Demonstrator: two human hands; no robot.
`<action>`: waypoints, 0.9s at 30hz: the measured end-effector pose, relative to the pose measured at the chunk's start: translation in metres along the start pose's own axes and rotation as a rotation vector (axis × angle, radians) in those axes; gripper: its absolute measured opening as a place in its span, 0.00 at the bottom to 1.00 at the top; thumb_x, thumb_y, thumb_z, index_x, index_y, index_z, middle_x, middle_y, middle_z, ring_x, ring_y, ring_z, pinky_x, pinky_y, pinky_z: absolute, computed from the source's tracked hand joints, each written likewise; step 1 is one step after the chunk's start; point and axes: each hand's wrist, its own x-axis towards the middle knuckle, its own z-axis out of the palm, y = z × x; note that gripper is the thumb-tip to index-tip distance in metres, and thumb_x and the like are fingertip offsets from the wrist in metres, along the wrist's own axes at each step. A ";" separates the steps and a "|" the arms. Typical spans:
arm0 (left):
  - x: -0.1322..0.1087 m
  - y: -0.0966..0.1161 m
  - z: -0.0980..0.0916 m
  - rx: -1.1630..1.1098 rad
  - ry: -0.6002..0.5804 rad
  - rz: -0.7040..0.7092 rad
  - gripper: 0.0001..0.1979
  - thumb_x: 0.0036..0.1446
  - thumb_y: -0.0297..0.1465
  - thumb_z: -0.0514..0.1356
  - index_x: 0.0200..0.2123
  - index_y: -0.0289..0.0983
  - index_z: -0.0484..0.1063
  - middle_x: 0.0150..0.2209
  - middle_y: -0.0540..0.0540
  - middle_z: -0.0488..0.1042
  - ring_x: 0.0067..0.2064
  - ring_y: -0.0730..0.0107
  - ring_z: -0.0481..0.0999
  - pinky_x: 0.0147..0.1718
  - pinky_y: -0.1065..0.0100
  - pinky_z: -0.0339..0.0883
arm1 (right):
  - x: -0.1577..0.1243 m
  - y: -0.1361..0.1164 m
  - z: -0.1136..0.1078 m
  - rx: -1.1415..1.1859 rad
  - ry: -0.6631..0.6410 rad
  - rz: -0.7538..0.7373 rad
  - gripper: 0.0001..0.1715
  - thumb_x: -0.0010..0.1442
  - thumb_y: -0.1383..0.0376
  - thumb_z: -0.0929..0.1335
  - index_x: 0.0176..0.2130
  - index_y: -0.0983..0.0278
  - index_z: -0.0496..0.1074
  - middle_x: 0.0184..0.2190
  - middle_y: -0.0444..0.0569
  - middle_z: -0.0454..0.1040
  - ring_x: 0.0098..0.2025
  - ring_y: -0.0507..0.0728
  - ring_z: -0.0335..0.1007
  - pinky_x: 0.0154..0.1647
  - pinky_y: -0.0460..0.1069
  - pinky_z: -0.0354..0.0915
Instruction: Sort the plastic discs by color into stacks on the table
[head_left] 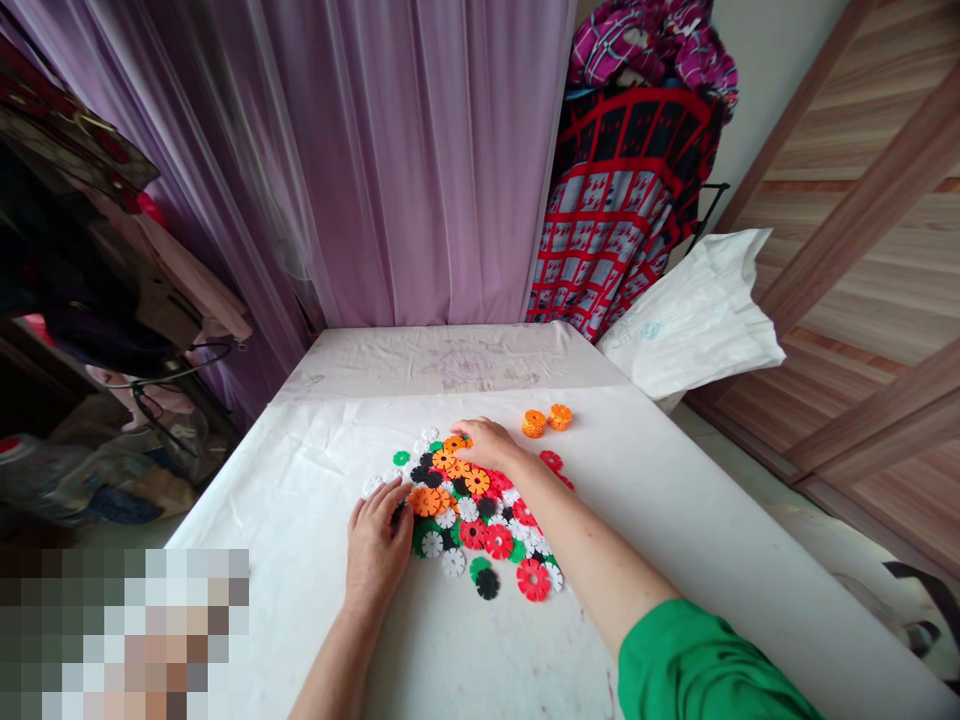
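The heap of flat toothed discs (480,510) lies mid-bench (675,500), just ahead of the person. The right hand (487,443) reaches over it to the 12 o'clock edge, palm down and fingers curled onto the orange discs (452,447) there. I cannot tell whether it pinches one. The left hand (379,545) lies flat with loosely spread fingers, its tips touching the heap's 8 o'clock edge.

The step looks like drawing an orange disc free. It should go best if the left hand keeps the heap steady and the right takes one disc by its rim and lifts it straight up, since the teeth may snag neighbours.

Each disc is round and lies face up, so it has no long axis. The heap runs from 11 to 5 o'clock. Two small orange stacks (546,420) stand apart at 1 o'clock.
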 end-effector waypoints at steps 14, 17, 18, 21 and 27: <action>0.000 -0.002 0.000 0.013 -0.016 0.014 0.17 0.62 0.37 0.53 0.50 0.45 0.76 0.56 0.44 0.76 0.59 0.56 0.72 0.60 0.47 0.59 | -0.020 0.032 -0.007 0.038 0.357 0.118 0.31 0.54 0.62 0.72 0.56 0.60 0.65 0.48 0.49 0.78 0.51 0.58 0.72 0.53 0.51 0.64; 0.000 -0.003 0.000 0.017 -0.031 0.011 0.17 0.62 0.37 0.52 0.50 0.45 0.75 0.57 0.44 0.75 0.60 0.56 0.71 0.60 0.45 0.58 | -0.033 0.073 -0.027 0.028 0.502 0.261 0.31 0.54 0.62 0.71 0.56 0.61 0.64 0.48 0.50 0.78 0.50 0.59 0.73 0.53 0.52 0.64; 0.000 -0.003 0.000 0.019 -0.036 0.007 0.17 0.62 0.38 0.52 0.50 0.45 0.75 0.57 0.44 0.75 0.60 0.55 0.71 0.60 0.45 0.58 | -0.038 0.087 -0.035 0.010 0.534 0.327 0.31 0.54 0.62 0.71 0.56 0.62 0.64 0.48 0.51 0.78 0.50 0.60 0.73 0.52 0.52 0.64; 0.000 -0.002 -0.001 0.027 -0.048 -0.011 0.18 0.62 0.39 0.52 0.51 0.46 0.75 0.57 0.45 0.75 0.61 0.55 0.71 0.61 0.45 0.57 | -0.049 0.123 -0.054 -0.063 0.576 0.441 0.31 0.54 0.61 0.71 0.56 0.61 0.63 0.48 0.51 0.78 0.51 0.61 0.73 0.51 0.53 0.64; 0.002 -0.004 -0.001 0.046 -0.054 -0.005 0.18 0.62 0.39 0.52 0.50 0.46 0.75 0.57 0.45 0.75 0.61 0.55 0.70 0.61 0.45 0.57 | -0.054 0.148 -0.058 -0.108 0.502 0.487 0.30 0.56 0.61 0.71 0.56 0.61 0.63 0.49 0.49 0.78 0.52 0.61 0.72 0.50 0.52 0.64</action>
